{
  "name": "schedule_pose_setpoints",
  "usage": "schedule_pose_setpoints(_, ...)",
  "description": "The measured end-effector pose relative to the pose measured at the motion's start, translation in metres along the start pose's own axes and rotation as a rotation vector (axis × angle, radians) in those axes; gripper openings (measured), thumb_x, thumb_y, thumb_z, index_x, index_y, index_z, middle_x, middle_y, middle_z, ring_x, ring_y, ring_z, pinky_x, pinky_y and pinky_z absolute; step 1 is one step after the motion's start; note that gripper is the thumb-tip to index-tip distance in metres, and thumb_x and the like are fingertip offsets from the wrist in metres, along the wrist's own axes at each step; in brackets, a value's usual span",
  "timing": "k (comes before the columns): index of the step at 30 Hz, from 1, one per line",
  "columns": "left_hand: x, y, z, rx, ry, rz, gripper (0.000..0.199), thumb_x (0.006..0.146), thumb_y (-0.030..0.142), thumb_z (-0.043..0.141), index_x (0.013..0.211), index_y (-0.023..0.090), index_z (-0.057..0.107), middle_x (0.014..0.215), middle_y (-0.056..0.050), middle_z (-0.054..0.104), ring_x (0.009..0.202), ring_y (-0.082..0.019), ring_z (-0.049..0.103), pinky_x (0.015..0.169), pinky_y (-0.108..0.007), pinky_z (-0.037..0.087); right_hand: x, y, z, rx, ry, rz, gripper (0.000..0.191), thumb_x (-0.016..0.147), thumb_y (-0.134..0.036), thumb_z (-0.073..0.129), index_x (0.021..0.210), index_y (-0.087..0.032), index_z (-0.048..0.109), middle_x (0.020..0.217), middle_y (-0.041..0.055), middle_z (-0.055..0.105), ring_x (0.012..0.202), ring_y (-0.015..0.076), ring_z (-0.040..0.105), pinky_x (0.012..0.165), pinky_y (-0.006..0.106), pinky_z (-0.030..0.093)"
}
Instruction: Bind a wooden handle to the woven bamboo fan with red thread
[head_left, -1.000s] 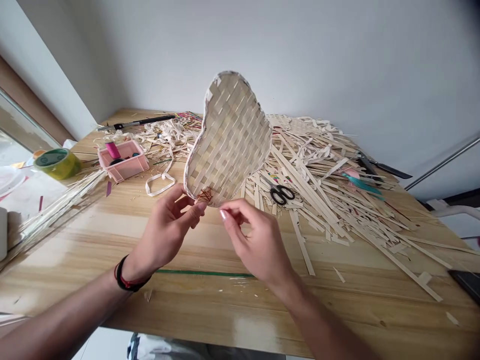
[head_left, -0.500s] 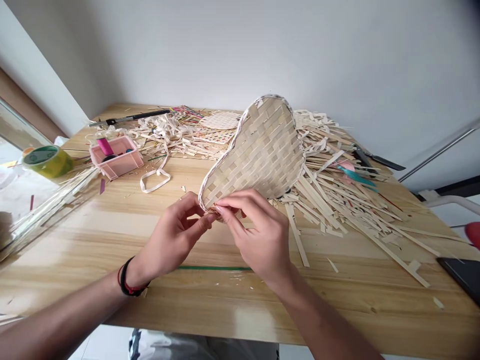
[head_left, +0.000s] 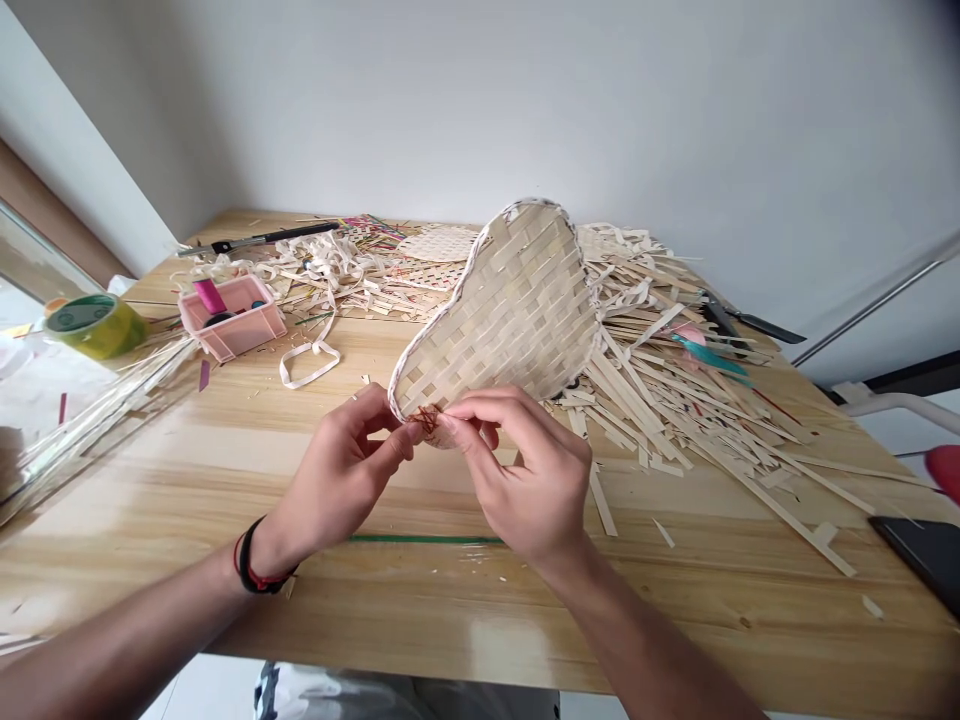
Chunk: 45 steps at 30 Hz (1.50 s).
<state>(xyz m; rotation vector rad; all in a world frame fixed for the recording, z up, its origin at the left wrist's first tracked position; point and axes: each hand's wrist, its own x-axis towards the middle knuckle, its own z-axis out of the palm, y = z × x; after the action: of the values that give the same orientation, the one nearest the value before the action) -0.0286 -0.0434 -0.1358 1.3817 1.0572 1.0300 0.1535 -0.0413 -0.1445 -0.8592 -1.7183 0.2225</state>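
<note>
Table (head_left: 660, 620) carries everything; clock centred between the hands, 12 pointing away from the person. Loose strip pile (head_left: 637, 400) at 2 to 3 o'clock, right behind the panel's right side in view; could snag the edge if the panel swings that way.

Woven panel (head_left: 510, 320) at 1 o'clock, tilted up, wide end far from the hands. Held only at its near end, so it could pivot or flop if the pinch slackens. Squeezing too hard there could crease or split the thin weave.

Right hand (head_left: 529, 480) at 4 o'clock: thumb and index nearly together at the strands; can't tell what's between them. Left hand (head_left: 345, 460) at 8 to 9: pinching the panel's near corner, thumb on the facing side.

Pink box (head_left: 244, 325) at 10, well apart, low risk. White loop (head_left: 310, 378) also 10, nearer; could hook a finger if the left hand strays.

Red-brown strands (head_left: 426, 418) dead centre, crossing untidily on the panel. Main worry: they knot, or snap if tugged sideways.
</note>
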Motion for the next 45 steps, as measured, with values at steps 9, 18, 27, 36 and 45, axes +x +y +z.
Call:
schedule_pose_setpoints(9, 0.015, -0.009, -0.015, -0.035, 0.165, -0.02, 0.025, 0.096, 0.039, 0.074, 0.091, 0.018, 0.062, 0.078, 0.001, 0.061, 0.067, -0.01, 0.054, 0.057, -0.022, 0.042, -0.008, -0.009, -0.003, 0.682, -0.222, 0.43, 0.008, 0.107, -0.02, 0.064, 0.102, -0.025, 0.061, 0.116, 0.0038, 0.081, 0.096, 0.0149, 0.078, 0.076, 0.028, 0.061)
schedule_pose_setpoints(18, 0.023, -0.008, -0.028, -0.086, 0.292, 0.051, 0.022, 0.093, 0.035, 0.075, 0.087, 0.018, 0.062, 0.073, 0.001, 0.059, 0.066, -0.011, 0.05, 0.058, -0.022, 0.041, 0.0, -0.008, -0.003, 0.786, -0.416, 0.678, 0.017, 0.104, -0.032, 0.07, 0.093, -0.019, 0.065, 0.093, 0.0039, 0.08, 0.086, 0.0139, 0.078, 0.085, 0.028, 0.066)
schedule_pose_setpoints(27, 0.021, -0.003, -0.028, -0.107, 0.312, -0.001, 0.026, 0.092, 0.037, 0.077, 0.085, 0.019, 0.061, 0.077, 0.002, 0.056, 0.071, -0.011, 0.05, 0.065, -0.023, 0.042, 0.005, -0.006, -0.005, 0.731, -0.388, 0.663, 0.02, 0.103, -0.033, 0.07, 0.091, -0.018, 0.065, 0.087, 0.0047, 0.079, 0.079, 0.0152, 0.077, 0.079, 0.032, 0.066)
schedule_pose_setpoints(36, 0.017, -0.001, -0.022, -0.194, 0.226, 0.004, 0.022, 0.097, 0.032, 0.073, 0.085, 0.018, 0.062, 0.077, 0.001, 0.052, 0.069, -0.011, 0.046, 0.061, -0.023, 0.039, 0.0, -0.003, 0.002, 0.585, -0.264, 0.634, 0.018, 0.1, -0.033, 0.073, 0.09, -0.019, 0.068, 0.078, 0.0015, 0.073, 0.065, 0.012, 0.068, 0.06, 0.024, 0.058)
schedule_pose_setpoints(45, 0.006, -0.001, -0.014, -0.238, 0.13, -0.03, 0.02, 0.098, 0.035, 0.074, 0.089, 0.02, 0.065, 0.079, 0.002, 0.053, 0.071, -0.012, 0.048, 0.063, -0.023, 0.041, 0.0, -0.003, 0.002, 0.386, -0.228, 0.505, 0.007, 0.099, -0.023, 0.069, 0.095, -0.019, 0.073, 0.074, -0.0004, 0.07, 0.064, 0.0118, 0.067, 0.063, 0.024, 0.057)
